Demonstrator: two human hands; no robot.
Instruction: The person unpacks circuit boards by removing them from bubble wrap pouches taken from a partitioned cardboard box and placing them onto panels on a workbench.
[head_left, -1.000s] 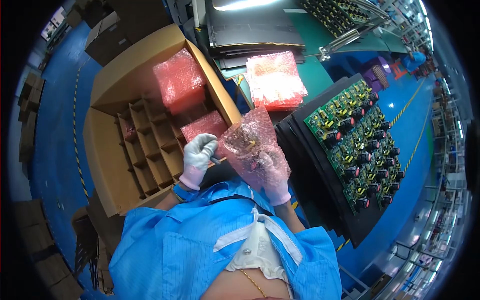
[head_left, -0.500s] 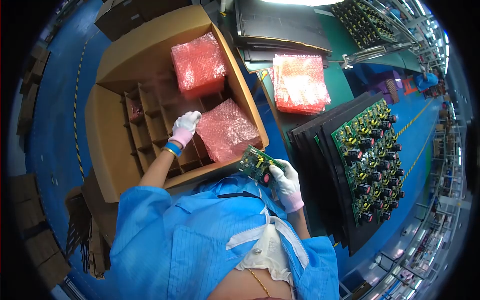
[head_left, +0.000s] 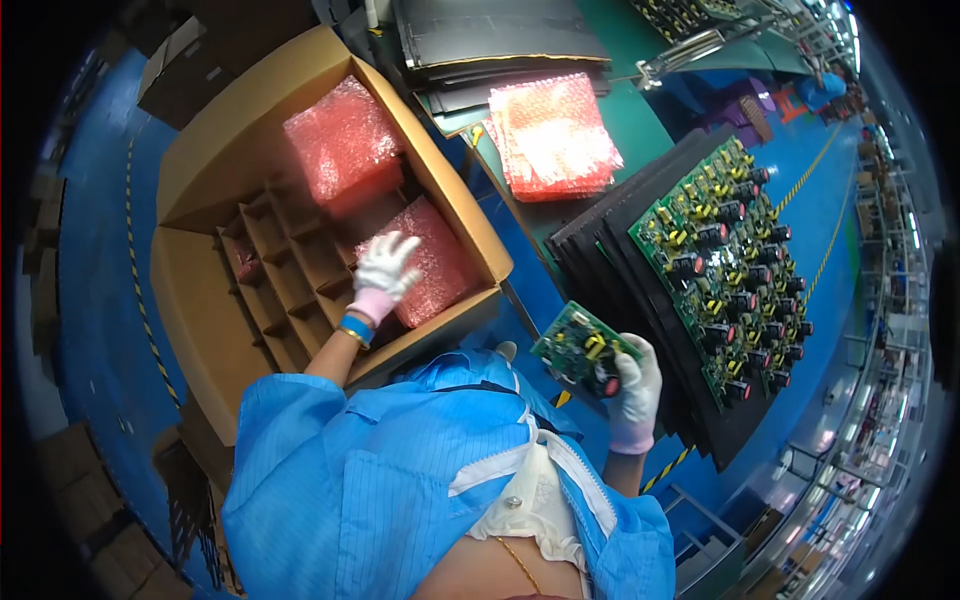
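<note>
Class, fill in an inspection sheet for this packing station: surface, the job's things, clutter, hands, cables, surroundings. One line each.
Surface: green bench beside a blue floor.
Job's things: a circuit board; cardboard box with dividers holding pink bubble-wrap bundles; a tray of boards.
Clutter: stack of pink bubble bags and black sheets on the bench.
Hands: right hand, gloved, grips the circuit board; left hand, gloved, fingers spread over a bundle in the box.
Cables: nothing seen.
Surroundings: cartons on the floor, yellow-black floor tape, racks at right.
</note>
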